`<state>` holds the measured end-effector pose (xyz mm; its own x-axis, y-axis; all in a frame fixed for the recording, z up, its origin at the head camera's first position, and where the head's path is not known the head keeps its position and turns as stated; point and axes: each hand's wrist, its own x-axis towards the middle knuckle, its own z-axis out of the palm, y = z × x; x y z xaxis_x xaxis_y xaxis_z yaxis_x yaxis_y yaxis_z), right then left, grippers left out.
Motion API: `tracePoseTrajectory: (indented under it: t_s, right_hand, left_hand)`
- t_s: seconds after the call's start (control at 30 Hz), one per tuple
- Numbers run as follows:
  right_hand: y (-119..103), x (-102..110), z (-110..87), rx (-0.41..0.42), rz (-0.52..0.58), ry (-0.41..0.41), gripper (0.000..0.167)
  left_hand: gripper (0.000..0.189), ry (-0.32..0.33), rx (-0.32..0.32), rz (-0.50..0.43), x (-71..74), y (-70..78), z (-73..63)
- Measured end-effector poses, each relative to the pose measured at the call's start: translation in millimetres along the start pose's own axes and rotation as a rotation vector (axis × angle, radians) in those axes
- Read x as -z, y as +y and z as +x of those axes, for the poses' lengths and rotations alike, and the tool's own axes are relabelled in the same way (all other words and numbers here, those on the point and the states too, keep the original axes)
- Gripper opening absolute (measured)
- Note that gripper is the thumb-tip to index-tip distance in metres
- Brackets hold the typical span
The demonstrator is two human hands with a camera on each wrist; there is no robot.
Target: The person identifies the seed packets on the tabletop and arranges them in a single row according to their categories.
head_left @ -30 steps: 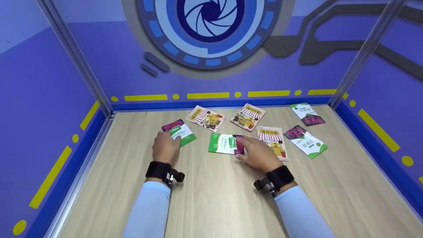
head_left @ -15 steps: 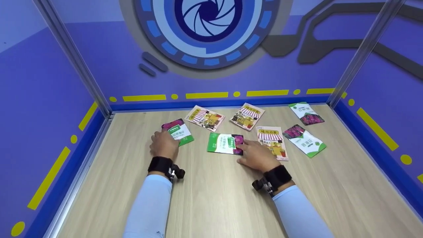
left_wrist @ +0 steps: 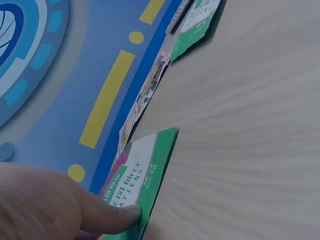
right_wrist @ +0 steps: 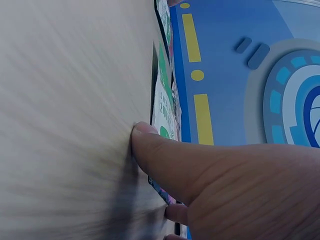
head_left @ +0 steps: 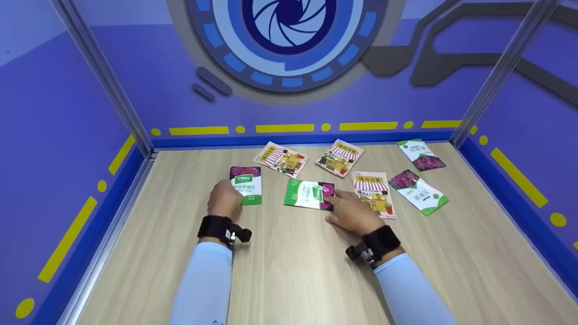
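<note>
My left hand pinches the left edge of a green and white flower seed packet with magenta blooms. In the left wrist view the thumb lies on top of that packet, and the other fingers are mostly hidden. A similar seed packet lies sideways at the middle of the table. The fingertips of my right hand rest on its flowered right end. In the right wrist view the thumb is stretched out along the packet's near side.
Behind lie two pink packets with striped awnings, a left one and a right one. A third pink packet is beside my right hand. Two green and white packets, a near one and a far one, lie rightward. Blue walls enclose the table.
The left packet has turned from slanted to upright in the head view, with my left hand now at its left edge. My right hand and its packet have hardly moved.
</note>
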<state>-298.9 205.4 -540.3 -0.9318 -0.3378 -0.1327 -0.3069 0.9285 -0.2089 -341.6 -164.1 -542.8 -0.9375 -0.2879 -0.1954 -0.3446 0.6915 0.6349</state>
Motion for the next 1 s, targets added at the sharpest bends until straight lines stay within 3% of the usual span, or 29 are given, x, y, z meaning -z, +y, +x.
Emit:
tracePoseTrajectory:
  t_s: [0.27,0.53,0.77,1.0]
  right_hand:
    - [2.2,-2.3,3.6,-0.018,0.005,-0.006,0.070]
    - [0.2,1.9,1.4,0.004,0.031,0.095,0.066]
    - [-11.8,14.1,0.6,0.017,0.251,0.241,0.052]
    - [-27.2,26.8,-4.7,0.007,0.566,0.311,0.040]
  left_hand:
    - [0.031,-0.006,-0.049,-0.037,-1.2,-6.5,-2.3]
    - [0.037,0.032,-0.090,-0.295,3.1,-4.5,-11.4]
    - [0.017,0.149,-0.161,-0.464,8.2,16.9,-30.3]
    - [0.017,0.214,-0.209,-0.684,6.5,46.7,-60.7]
